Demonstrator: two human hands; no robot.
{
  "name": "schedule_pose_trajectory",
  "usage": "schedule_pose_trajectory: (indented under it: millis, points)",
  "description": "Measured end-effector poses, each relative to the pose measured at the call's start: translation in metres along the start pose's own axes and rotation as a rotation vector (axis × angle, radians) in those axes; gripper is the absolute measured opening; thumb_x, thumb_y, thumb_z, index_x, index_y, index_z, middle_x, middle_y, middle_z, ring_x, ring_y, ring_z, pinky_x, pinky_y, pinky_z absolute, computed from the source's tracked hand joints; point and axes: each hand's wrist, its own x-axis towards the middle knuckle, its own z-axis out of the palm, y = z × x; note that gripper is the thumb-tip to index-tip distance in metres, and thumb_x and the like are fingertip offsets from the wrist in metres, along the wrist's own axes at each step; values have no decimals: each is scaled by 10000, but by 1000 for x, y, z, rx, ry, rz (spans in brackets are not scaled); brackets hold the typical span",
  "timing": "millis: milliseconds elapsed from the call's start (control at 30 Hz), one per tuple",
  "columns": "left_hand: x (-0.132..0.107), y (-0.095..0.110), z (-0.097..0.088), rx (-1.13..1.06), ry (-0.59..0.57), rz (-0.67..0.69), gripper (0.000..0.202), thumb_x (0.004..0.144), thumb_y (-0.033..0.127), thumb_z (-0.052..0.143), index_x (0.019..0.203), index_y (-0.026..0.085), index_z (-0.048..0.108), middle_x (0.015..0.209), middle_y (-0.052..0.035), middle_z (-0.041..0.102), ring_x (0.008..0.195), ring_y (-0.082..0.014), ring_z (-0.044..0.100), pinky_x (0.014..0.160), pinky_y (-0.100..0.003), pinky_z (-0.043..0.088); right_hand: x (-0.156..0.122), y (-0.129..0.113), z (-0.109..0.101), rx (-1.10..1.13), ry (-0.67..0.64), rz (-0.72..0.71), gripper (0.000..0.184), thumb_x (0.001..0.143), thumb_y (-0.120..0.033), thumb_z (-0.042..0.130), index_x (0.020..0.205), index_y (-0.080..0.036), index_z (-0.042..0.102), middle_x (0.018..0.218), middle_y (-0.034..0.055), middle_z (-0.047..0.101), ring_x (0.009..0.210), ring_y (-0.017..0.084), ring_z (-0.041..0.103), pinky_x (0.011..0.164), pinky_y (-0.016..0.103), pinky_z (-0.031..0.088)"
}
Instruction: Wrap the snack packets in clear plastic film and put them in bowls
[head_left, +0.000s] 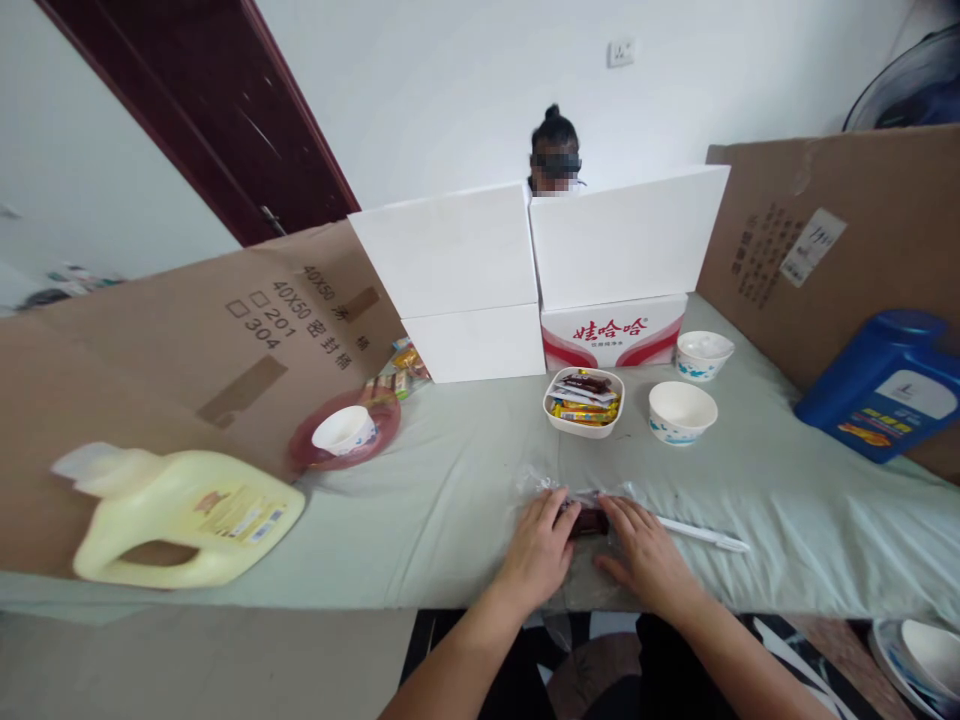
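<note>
Both my hands rest on the near edge of the table, on a clear plastic bag [541,481] holding a dark wrapped snack [589,521]. My left hand [537,549] lies flat on the bag's left side, fingers stretched toward the snack. My right hand [645,553] lies flat on the right side, its fingers touching the snack's edge. A white pen [702,535] lies on the cloth just right of my right hand. Behind the bag stands a white square bowl [583,399] filled with wrapped snacks.
Two white paper bowls [682,411] [703,354] stand right of the snack bowl. A red plate with a white cup [345,432] sits left. A yellow jug [178,515] and a blue jug [885,386] lie at the sides. White boxes [536,270] and cardboard walls surround the table; a person sits behind.
</note>
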Motion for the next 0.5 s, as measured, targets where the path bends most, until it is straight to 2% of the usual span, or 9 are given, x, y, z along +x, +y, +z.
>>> schedule_pose_trajectory:
  millis: [100, 167, 300, 433, 500]
  points:
    - [6, -7, 5, 36, -56, -3, 659, 718, 67, 596, 1346, 200, 443, 1437, -157, 398, 1198, -333, 517, 975, -527, 473, 1, 8, 13, -20, 12, 45, 702, 798, -314, 630, 1415, -180, 322, 1356, 142, 518, 1243, 303, 480, 1000, 493, 418]
    - [9, -11, 5, 58, -90, 28, 672, 699, 73, 595, 1342, 197, 446, 1426, -158, 415, 1187, -336, 526, 971, -517, 477, 0, 11, 19, -32, 28, 41, 725, 799, -336, 632, 1425, -176, 303, 1368, 146, 509, 1251, 301, 474, 1010, 486, 409]
    - [16, -25, -1, 54, -128, 56, 538, 745, 126, 565, 1276, 183, 500, 1327, -151, 523, 1049, -302, 618, 886, -462, 540, -2, 11, 23, -42, 61, 26, 735, 812, -329, 610, 1447, -176, 273, 1361, 154, 517, 1246, 298, 485, 1009, 470, 404]
    - [25, -45, -1, 99, -104, 79, 439, 858, 169, 480, 1296, 179, 470, 1376, -181, 476, 880, -253, 682, 738, -401, 584, -1, 10, 22, -41, 51, 49, 714, 809, -331, 603, 1438, -175, 303, 1347, 154, 531, 1233, 304, 497, 1001, 473, 406]
    - [29, -51, 3, 124, -94, 111, 415, 887, 214, 496, 1300, 190, 465, 1342, -178, 500, 834, -244, 689, 696, -380, 583, 0, 10, 22, -42, 47, 50, 716, 803, -337, 608, 1434, -171, 312, 1349, 149, 531, 1235, 303, 493, 1005, 471, 406]
